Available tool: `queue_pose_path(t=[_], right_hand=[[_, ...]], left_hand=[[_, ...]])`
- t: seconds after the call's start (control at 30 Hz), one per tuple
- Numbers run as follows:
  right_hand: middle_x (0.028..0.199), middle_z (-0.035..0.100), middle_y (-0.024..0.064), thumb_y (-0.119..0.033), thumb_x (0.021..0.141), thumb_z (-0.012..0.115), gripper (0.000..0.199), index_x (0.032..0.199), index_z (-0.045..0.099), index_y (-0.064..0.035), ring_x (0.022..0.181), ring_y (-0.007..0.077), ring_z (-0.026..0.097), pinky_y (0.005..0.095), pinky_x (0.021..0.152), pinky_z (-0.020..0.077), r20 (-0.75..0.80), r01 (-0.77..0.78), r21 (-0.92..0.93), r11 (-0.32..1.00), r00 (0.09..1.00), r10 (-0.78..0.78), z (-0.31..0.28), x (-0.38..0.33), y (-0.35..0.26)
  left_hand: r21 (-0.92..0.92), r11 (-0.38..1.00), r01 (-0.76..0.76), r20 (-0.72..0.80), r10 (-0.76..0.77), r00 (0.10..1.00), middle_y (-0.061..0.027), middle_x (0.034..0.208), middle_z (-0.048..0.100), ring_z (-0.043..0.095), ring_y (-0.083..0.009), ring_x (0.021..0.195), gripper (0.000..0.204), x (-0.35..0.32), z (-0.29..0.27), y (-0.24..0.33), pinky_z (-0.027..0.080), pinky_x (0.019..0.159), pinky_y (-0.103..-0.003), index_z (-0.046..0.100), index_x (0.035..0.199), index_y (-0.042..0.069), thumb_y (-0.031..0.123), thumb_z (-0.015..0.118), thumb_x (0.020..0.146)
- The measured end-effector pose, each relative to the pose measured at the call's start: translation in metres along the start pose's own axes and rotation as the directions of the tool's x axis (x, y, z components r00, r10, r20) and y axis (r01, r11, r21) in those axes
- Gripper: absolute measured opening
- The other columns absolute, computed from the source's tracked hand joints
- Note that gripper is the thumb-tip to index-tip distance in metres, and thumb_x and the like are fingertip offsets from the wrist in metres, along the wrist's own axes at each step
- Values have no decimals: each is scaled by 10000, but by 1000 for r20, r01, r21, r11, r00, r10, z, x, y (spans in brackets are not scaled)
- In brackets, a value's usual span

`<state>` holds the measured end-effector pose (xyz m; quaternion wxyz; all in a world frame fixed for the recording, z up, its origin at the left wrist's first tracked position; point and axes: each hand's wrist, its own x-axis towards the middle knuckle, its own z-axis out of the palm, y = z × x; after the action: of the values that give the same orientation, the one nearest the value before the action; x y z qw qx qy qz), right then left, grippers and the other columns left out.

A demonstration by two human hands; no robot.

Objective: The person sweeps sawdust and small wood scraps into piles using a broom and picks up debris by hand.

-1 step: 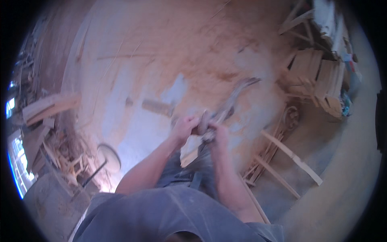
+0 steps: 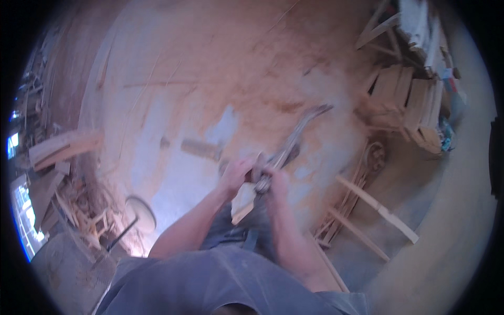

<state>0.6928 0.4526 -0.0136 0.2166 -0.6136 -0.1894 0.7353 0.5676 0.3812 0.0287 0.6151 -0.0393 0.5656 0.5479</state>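
My left hand (image 2: 236, 174) is closed at the left side of a rounded, brownish disc-like piece (image 2: 258, 167) in front of my body. My right hand (image 2: 277, 182) closes against the same piece from the right; motion blur hides the exact grip. A small grey, knobbly lump (image 2: 262, 184) shows just below, between the hands. Beyond them a long, greyish, strip-like thing (image 2: 298, 134) stretches away to the far right; whether it joins the held piece I cannot tell. Under my hands a pale piece of wood (image 2: 242, 205) shows near my legs.
Reddish sawdust covers the floor (image 2: 210, 68). Stacked boards (image 2: 401, 94) stand at the far right, with wooden strips (image 2: 380, 207) nearer. A curved wooden block (image 2: 65, 147), scrap wood (image 2: 94, 210) and a round disc on a rod (image 2: 140, 214) are at the left.
The whole view has shifted slightly, so my hands and the floor appear a little lower and further left. Both hands keep their grip around the rounded piece.
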Motion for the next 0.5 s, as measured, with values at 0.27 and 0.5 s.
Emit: queue_pose_path(t=[0.27, 0.5], right_hand=[[778, 607, 86, 14, 733, 682, 257, 938, 528, 26, 626, 200, 636, 323, 523, 518, -101, 56, 20, 998, 993, -54, -29, 31, -90], [771, 633, 125, -27, 706, 747, 325, 945, 539, 48, 586, 210, 629, 356, 500, 514, -61, 39, -358, 933, 996, -65, -101, 79, -230]], left_hand=[[369, 929, 0, -64, 26, 998, -98, 1081, 685, 652, -182, 976, 341, 52, 93, 7, 550, 836, -337, 630, 1210, 2, 85, 694, 886], [298, 938, -178, -322, 274, 906, -105, 1111, 690, 661, -201, 1018, 386, 108, 130, 72, 573, 854, -376, 600, 1283, -14, -9, 637, 898]])
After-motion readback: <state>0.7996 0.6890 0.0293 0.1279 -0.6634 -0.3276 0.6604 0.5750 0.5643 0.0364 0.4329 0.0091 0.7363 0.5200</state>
